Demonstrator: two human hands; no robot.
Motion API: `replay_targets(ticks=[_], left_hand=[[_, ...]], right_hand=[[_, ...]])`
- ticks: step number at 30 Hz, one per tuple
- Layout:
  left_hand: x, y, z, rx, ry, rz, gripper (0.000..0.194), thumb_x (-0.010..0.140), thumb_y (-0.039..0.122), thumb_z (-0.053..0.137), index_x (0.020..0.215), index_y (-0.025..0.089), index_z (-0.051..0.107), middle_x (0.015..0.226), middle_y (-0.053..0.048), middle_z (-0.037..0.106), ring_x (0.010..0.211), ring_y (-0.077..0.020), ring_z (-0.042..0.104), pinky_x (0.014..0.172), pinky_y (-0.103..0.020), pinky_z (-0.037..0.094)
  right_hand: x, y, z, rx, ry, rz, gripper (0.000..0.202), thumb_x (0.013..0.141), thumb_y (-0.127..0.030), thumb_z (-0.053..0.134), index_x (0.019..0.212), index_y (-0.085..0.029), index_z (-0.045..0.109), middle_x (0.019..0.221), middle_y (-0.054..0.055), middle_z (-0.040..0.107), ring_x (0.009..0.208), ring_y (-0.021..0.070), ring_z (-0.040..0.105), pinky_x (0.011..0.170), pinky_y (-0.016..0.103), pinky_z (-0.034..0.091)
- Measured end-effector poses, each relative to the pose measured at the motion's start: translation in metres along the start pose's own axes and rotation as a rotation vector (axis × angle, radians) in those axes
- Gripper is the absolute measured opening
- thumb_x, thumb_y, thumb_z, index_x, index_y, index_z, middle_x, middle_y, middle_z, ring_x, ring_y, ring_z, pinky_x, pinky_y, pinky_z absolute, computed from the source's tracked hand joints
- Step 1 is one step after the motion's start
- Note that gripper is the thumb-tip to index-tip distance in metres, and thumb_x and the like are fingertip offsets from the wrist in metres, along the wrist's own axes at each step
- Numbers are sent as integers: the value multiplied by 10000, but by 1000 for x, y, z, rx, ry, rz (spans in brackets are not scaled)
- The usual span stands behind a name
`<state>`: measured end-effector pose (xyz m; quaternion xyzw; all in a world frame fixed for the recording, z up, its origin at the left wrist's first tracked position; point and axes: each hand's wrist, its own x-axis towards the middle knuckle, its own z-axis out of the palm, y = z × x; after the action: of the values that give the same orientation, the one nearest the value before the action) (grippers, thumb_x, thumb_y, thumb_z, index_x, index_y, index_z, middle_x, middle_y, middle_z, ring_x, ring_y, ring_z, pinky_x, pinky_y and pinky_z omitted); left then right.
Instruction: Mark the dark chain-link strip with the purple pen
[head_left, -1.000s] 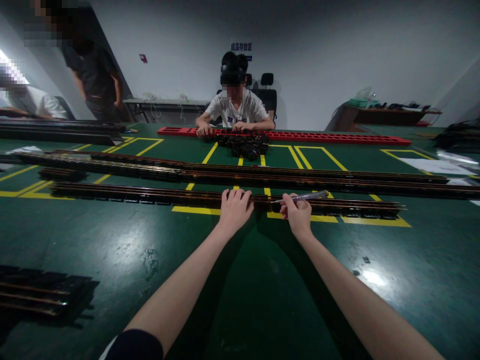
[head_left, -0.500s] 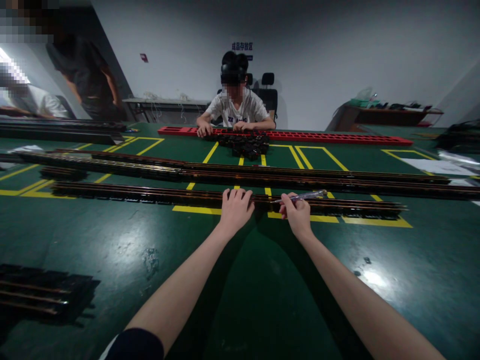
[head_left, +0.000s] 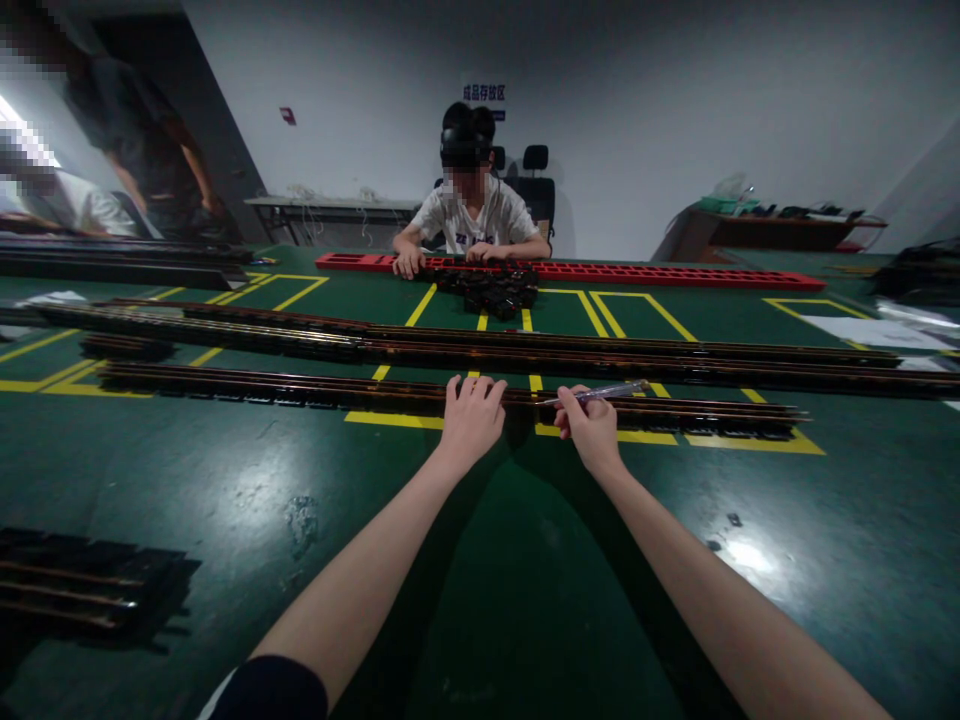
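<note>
A long black rail with copper-coloured strips (head_left: 300, 387) lies across the table in front of me. My left hand (head_left: 474, 415) grips it near its middle, fingers curled over the far edge and the thumb side hidden underneath. To the right of it, my right hand (head_left: 589, 428) is closed around a slim screwdriver with a clear handle (head_left: 611, 391). The screwdriver lies nearly level, its thin shaft pointing left along the rail's top between my hands. Whether its tip touches the rail I cannot tell.
Longer black rails (head_left: 637, 355) lie just beyond. A black pile (head_left: 499, 290) and a red slotted frame (head_left: 675, 275) are before a seated person (head_left: 480, 215). Another black rail piece (head_left: 90, 590) lies near left. Papers (head_left: 870, 332) rest at right on the green table (head_left: 247, 560).
The near rail has slid slightly left, and my right hand with the screwdriver has shifted slightly left too. My left hand stays about in place. A standing person at the far left has moved left.
</note>
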<state>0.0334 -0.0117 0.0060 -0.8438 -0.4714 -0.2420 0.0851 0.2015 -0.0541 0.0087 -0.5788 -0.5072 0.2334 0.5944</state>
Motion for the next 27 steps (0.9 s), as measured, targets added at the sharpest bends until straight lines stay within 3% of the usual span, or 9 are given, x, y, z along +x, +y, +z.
replay_targets(ticks=[20, 27], left_hand=[[0, 1, -2, 54, 5, -49, 451, 824, 52, 407, 1203, 192, 608, 1188, -99, 643, 1152, -278, 540, 1068, -523, 334], [0, -3, 0, -2, -2, -1, 460, 842, 37, 362, 1206, 185, 602, 1201, -85, 642, 1177, -234, 536, 1099, -485, 312]], right_hand=[[0, -2, 0, -42, -28, -30, 461, 787, -629, 547, 619, -200, 546, 489, 2, 589, 361, 105, 492, 372, 224, 407], [-1, -3, 0, -52, -36, -29, 400, 827, -537, 547, 622, -193, 551, 490, -2, 582, 362, 99, 495, 375, 214, 403]])
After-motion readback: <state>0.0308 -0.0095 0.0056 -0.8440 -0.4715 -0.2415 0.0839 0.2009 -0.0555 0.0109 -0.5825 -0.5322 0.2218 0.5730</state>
